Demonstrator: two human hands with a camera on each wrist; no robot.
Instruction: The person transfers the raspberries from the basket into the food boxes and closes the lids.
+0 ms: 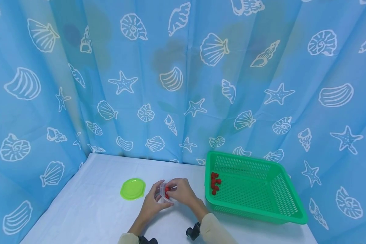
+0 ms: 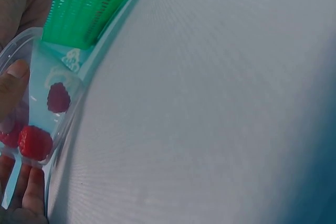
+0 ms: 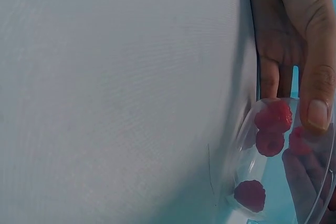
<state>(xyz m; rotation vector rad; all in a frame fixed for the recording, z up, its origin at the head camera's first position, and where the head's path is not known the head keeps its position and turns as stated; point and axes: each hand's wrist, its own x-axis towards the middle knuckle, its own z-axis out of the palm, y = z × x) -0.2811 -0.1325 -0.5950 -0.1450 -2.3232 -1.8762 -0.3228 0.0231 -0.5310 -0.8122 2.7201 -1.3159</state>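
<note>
Curling round the bowl (image 1: 162,191), the left hand (image 1: 151,205) is gripping it; the right hand (image 1: 181,193), pinching a berry (image 1: 167,189) inside, is partly hiding it. A lid (image 1: 133,189) is lying left, a basket (image 1: 250,195) standing right.

Clear round plastic tub (image 2: 39,98) w/ thin rim btwn both hands (image 1: 152,205) (image 1: 183,193), several red raspberries (image 2: 35,142) inside

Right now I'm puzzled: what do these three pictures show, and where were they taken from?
No robot here: a person works bare-handed. A camera worn on the head takes the wide picture; wrist cameras take the close ones. The left hand holds a clear cup with red berries in it; the right hand has its fingertips inside, though I can't tell whether it pinches a berry. On the white table lie a lime-green lid and a green basket holding more berries.
</note>
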